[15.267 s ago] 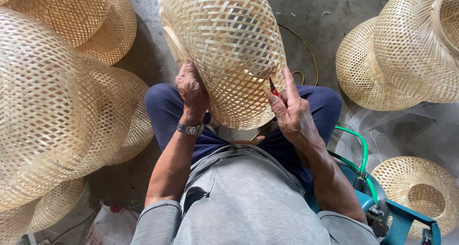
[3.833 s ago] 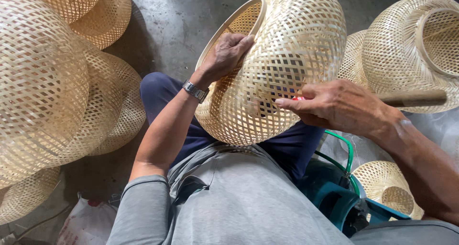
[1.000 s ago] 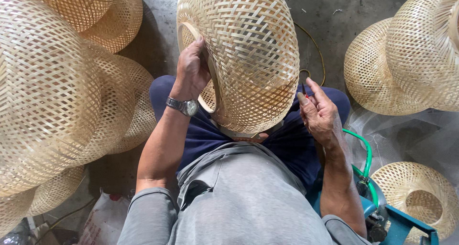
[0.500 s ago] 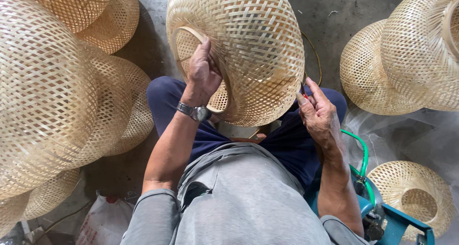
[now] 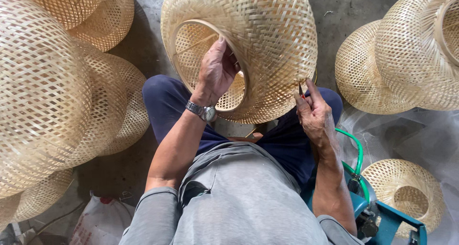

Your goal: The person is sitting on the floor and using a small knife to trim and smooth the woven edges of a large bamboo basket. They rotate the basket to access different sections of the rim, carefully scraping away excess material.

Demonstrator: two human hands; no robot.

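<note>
Two hands (image 5: 217, 72), one wristwatch (image 5: 204, 112), one green hose (image 5: 356, 151) — many woven bamboo shades (image 5: 267, 29).

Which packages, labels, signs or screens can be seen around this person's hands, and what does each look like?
White plastic bag: on the floor at the bottom left, crumpled, with a bit of red at its top.
Clear plastic sheeting: spread on the floor at the right, under the woven bamboo shades, thin and see-through.
No signs or screens are in view.

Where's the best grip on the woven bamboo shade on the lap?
Probably the stiff ring rim of the bamboo shade, reached from the open mouth facing left. The left hand already hooks fingers inside there; the domed wall looks too wide and springy. The right hand steadies its lower edge.
</note>
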